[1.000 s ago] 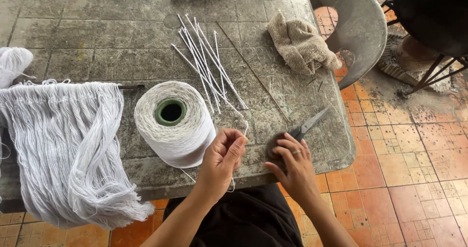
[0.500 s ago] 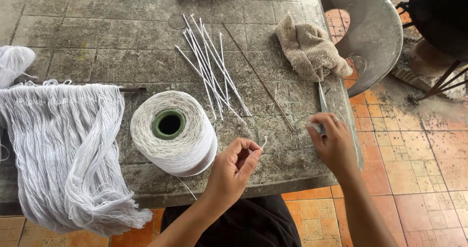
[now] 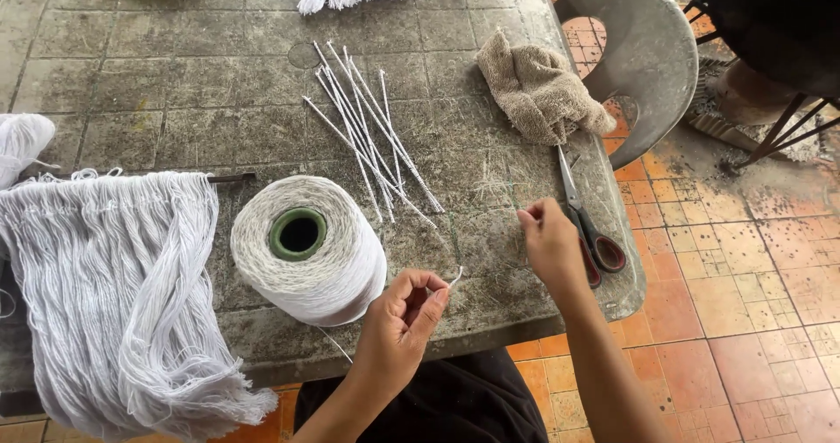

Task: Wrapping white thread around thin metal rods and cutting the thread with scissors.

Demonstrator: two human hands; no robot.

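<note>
The left hand [image 3: 398, 325] has its grip pressed together: thumb and forefinger pinch the end of a thin white thread [image 3: 454, 277], whose short free tip curls up toward one o'clock from the fingertips. The right hand [image 3: 553, 249] holds nothing now; its fingers are loosely curled with the fingertips resting on the desk [image 3: 175, 76]. A second ago that hand was closed round the scissors [image 3: 584, 224]; half a second ago it was setting them down at the desk's right edge. They now lie flat and shut just at three o'clock of the right hand, blades pointing to twelve, dark red handles nearest the person. By the look of it the cut is done and the thread has passed wholly to the left hand.

At nine o'clock of the left hand stands the large cone of white yarn [image 3: 308, 249], green core upward, and a strand runs from under it toward the person. Beyond, at twelve o'clock, a loose fan of wrapped white sticks [image 3: 372, 132] lies unmoved. A crumpled beige cloth [image 3: 535, 89] sits at one o'clock, above the scissors. Far at nine o'clock a thick hank of white strands [image 3: 105, 286] hangs over the desk's near edge from a dark rod [image 3: 232, 178]. A grey plastic chair [image 3: 643, 54] stands off the desk's right corner.
</note>
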